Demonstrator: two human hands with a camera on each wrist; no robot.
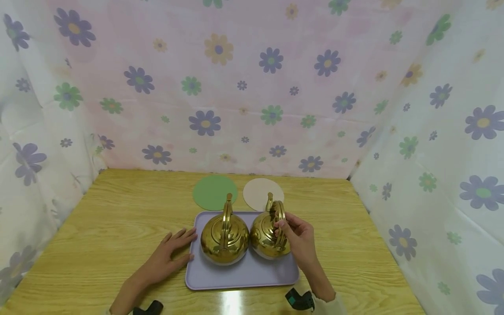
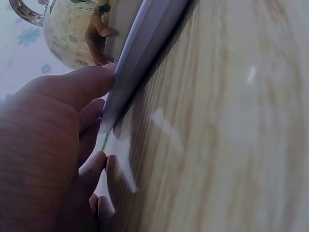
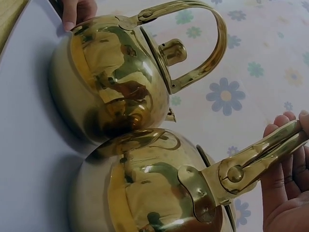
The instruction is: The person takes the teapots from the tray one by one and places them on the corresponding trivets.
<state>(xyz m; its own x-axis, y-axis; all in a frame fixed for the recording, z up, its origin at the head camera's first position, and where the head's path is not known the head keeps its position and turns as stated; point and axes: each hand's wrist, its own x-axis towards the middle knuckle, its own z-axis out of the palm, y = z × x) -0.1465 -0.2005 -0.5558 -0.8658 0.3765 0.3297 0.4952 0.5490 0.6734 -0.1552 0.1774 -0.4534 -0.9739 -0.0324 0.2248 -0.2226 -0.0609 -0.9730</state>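
Two shiny gold kettles stand upright, side by side, on a lavender tray (image 1: pixel 244 278) in the head view. My right hand (image 1: pixel 302 241) holds the raised handle of the right kettle (image 1: pixel 260 238). In the right wrist view, fingers show behind that handle (image 3: pixel 263 157), and the kettle's base is partly out of frame. The left kettle (image 1: pixel 210 245) has its handle up and no hand on it. My left hand (image 1: pixel 163 260) touches the tray's left edge with fingers spread. In the left wrist view its thumb (image 2: pixel 89 82) rests against the tray rim (image 2: pixel 140 53).
Behind the tray, a green round mat (image 1: pixel 212 192) and a beige round mat (image 1: pixel 256 192) lie on the wooden table (image 1: pixel 130 210). The spouts point toward them. Flowered cloth (image 1: pixel 244 96) hangs at the back and both sides.
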